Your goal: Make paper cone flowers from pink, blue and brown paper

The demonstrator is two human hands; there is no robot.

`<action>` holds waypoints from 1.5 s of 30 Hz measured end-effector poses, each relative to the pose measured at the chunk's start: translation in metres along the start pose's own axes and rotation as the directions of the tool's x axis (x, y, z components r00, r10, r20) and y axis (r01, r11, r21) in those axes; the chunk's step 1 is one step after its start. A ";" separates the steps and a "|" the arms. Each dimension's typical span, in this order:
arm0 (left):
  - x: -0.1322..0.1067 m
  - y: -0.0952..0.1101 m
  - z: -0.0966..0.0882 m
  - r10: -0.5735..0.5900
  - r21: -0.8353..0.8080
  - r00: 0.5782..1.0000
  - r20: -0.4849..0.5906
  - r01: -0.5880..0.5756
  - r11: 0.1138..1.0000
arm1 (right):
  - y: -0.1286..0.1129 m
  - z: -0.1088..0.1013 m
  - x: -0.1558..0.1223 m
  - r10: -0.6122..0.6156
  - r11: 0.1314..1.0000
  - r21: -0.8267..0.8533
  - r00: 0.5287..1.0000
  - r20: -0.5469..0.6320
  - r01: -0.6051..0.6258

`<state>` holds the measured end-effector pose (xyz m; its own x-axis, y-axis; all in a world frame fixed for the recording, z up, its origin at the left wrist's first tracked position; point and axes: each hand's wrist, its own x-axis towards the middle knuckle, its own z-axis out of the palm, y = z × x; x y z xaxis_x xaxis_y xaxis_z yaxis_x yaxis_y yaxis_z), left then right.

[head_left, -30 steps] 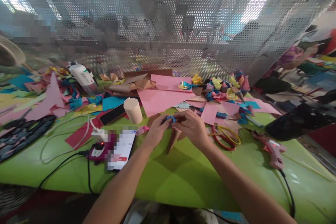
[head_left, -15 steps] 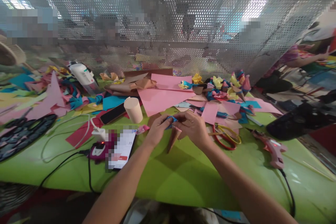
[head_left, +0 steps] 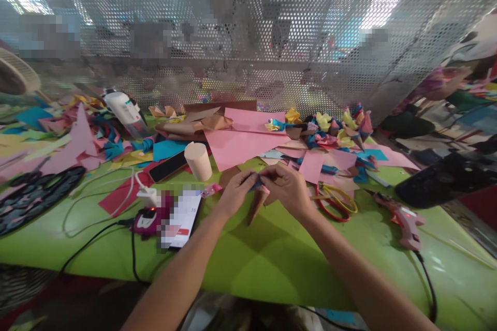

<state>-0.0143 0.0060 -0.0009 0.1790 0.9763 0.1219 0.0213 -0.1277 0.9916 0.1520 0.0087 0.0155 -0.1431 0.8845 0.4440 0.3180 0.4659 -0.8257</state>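
Mid-table (head_left: 272,264), paper cone (head_left: 257,208) between left hand (head_left: 236,194) and right hand (head_left: 286,189); smartphone (head_left: 185,220) left of them, power socket (head_left: 145,221) left of that, cylinder (head_left: 199,163) behind the smartphone with a second phone (head_left: 167,167) just left of it. Scissors (head_left: 337,218) right of the right hand, glue gun (head_left: 407,225) farther right. Further back: bottle (head_left: 123,109) left, paper sheets (head_left: 244,145) center, pile of crumpled-paper cones (head_left: 334,132) right, perforated screen (head_left: 248,80) behind everything on the table.
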 end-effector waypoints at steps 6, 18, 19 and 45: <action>0.000 0.001 0.001 0.000 0.033 0.999 -0.038 0.001 0.999 | 0.007 0.003 0.003 0.185 0.939 0.288 0.982 0.044 -0.189; 0.000 0.003 0.001 0.081 0.088 0.994 -0.068 -0.075 0.993 | 0.014 0.007 0.006 0.197 0.900 0.379 0.977 0.083 -0.214; 0.000 0.003 0.001 0.098 0.120 0.993 -0.065 -0.090 0.989 | 0.014 0.007 0.005 0.188 0.912 0.358 0.979 0.074 -0.202; 0.001 0.000 0.008 0.012 -0.012 0.992 -0.125 -0.013 1.000 | 0.009 0.007 0.005 0.244 0.859 0.451 0.968 0.060 -0.244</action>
<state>-0.0060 0.0056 -0.0016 0.0545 0.9889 0.1380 0.0067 -0.1386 0.9903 0.1478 0.0175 0.0074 -0.1168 0.9713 0.2073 -0.1143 0.1942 -0.9743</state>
